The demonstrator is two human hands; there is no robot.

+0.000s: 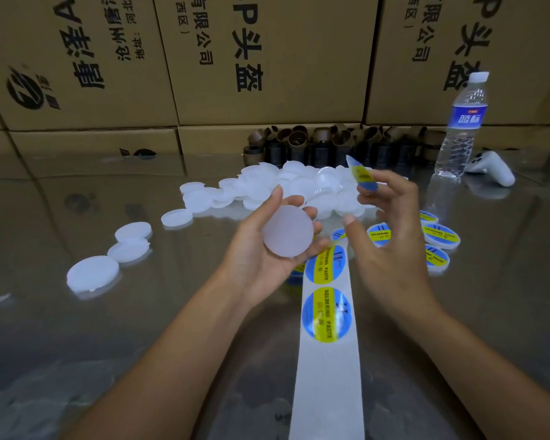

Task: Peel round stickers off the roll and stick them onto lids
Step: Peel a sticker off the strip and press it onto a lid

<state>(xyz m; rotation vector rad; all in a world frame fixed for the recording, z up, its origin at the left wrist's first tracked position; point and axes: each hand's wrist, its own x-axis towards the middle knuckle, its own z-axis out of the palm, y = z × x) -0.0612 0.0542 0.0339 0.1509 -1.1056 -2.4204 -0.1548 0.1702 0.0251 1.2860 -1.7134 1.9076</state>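
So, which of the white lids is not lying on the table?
The blank lid held in the left hand; all the rest lie on the table, loose or piled.

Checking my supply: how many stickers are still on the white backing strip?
2: one sticker just below the left hand, another sticker nearer the camera. More may hide under that hand.
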